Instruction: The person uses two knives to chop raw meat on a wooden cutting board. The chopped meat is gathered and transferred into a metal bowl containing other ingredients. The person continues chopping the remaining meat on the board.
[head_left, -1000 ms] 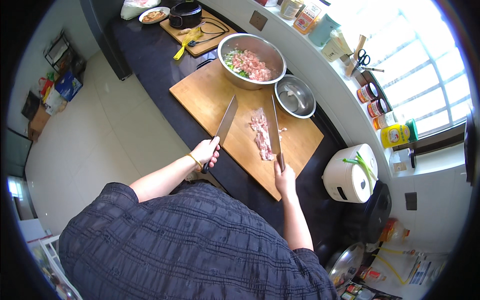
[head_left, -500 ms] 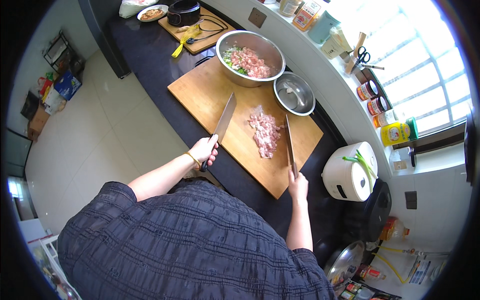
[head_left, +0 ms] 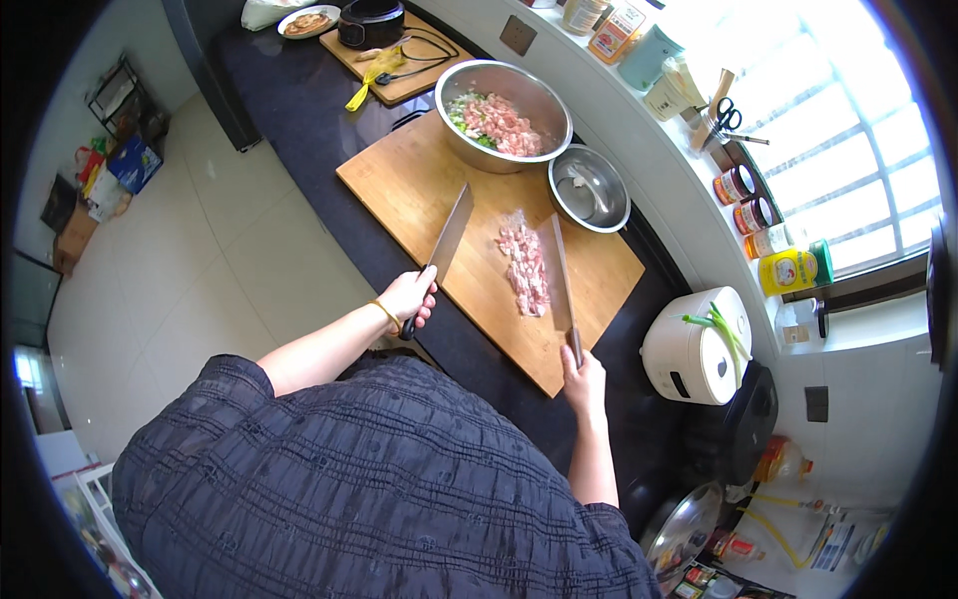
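Observation:
My left hand point(head_left: 408, 299) is closed round the black handle of a cleaver point(head_left: 454, 232), its blade slanting up over the left part of a wooden cutting board point(head_left: 399, 180). In my right hand point(head_left: 585, 380) is a second cleaver point(head_left: 558, 275), its broad blade tilted along the right side of the chopped meat point(head_left: 524, 265). The pink pieces lie in a long narrow heap on the board. At the board's far edge stands a large steel bowl point(head_left: 554, 105) with minced meat and chopped green onion, and a smaller steel bowl point(head_left: 619, 205) sits beside it.
A white rice cooker point(head_left: 689, 349) with green onion stalks point(head_left: 720, 331) on its lid stands right of the board. Far left are another board point(head_left: 439, 75) with a black pot point(head_left: 371, 22) and a plate point(head_left: 332, 12). Jars point(head_left: 733, 185) line the windowsill.
The right cleaver has moved left against the meat, its blade turning from edge-on to show its flat side. The meat heap is narrower. My left hand has hardly moved.

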Tool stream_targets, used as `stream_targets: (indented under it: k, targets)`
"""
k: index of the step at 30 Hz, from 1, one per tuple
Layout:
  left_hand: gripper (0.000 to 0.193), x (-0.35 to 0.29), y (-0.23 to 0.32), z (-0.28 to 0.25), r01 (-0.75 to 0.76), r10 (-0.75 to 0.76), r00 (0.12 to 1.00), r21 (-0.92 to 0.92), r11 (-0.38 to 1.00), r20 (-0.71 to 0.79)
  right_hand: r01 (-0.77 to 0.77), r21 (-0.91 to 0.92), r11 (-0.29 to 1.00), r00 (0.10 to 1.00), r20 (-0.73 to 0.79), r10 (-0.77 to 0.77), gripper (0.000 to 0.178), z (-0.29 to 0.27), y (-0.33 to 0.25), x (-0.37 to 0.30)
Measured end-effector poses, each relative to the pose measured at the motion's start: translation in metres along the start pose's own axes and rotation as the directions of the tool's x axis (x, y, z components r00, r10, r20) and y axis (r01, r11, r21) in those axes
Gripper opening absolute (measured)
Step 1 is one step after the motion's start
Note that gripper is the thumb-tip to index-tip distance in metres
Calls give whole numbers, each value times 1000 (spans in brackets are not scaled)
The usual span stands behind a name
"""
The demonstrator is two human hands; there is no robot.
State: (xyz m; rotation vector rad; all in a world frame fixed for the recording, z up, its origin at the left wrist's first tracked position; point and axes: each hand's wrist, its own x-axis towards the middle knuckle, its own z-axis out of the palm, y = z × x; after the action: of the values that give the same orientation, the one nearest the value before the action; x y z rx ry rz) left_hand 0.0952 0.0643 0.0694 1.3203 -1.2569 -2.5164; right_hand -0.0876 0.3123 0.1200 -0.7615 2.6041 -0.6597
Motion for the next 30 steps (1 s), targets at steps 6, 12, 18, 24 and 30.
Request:
stream_targets:
  k: [6, 12, 18, 24, 30]
  targets:
    - [33, 1, -1, 4, -14, 14, 1000, 11, 1000, 1, 136, 199, 970, 971, -221, -91, 39, 36, 32, 38]
    - [34, 0, 2, 2, -11, 11, 1000, 15, 1000, -3, -5, 3, 1000, 998, 69, 5, 44, 14, 15, 61]
    - [33, 1, 0, 2, -13, 13, 1000, -9, 1000, 9, -10, -87, 996, 999, 41, 13, 46, 42, 10, 54]
    - [33, -2, 1, 5, -21, 21, 1000, 10, 1000, 3, 18, 38, 999, 999, -50, -17, 41, 48, 36, 60]
    - [32, -1, 1, 0, -8, 8, 1000, 2, 1000, 7, -219, 176, 960, 959, 222, 178, 40, -10, 2, 51]
